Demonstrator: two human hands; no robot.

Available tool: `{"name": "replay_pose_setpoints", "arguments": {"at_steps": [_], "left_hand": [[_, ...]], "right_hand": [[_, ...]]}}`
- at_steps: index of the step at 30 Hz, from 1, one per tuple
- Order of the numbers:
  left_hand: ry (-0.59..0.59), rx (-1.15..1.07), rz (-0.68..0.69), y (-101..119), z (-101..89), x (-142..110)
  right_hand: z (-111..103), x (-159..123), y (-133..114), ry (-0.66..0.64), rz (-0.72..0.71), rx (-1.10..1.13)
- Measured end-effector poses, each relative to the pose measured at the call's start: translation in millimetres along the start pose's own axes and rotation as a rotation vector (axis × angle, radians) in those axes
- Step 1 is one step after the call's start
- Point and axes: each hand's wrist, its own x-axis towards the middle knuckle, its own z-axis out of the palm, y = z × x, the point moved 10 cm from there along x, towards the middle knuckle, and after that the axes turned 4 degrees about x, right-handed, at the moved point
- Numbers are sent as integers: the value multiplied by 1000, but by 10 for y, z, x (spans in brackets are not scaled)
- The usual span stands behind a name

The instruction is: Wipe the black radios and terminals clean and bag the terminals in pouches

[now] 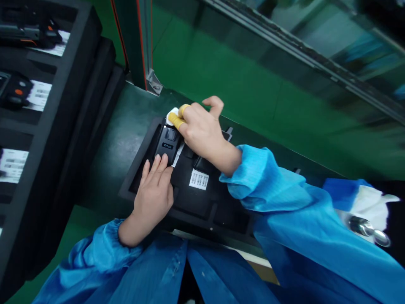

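On the black foam tray (pixel 193 207), black rectangular Riton-marked device (pixel 167 141) lies with its long axis pointing away from the body. Left hand (pixel 153 198): fingers apart, tips on near end. Right hand (pixel 202 131): yellow rubber finger cots (pixel 176 117) pinch white cloth wipe (pixel 172 114) against far end.
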Motion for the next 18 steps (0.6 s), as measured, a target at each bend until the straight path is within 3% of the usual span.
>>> {"name": "replay_pose_setpoints", "arguments": {"at_steps": [3, 8, 12, 15, 18], "left_hand": [[-7, -16, -11, -9, -3, 4], [-6, -50, -17, -17, -2, -5], [5, -44, 1, -4, -19, -9], [15, -20, 19, 17, -30, -4], [17, 4, 26, 24, -29, 3]], "right_hand": [[43, -27, -7, -15, 43, 48], [108, -340, 147, 11, 93, 66], [31, -487, 244, 86, 118, 59], [-50, -385, 210, 124, 136, 76], [-17, -160, 4, 50, 57, 91]]}}
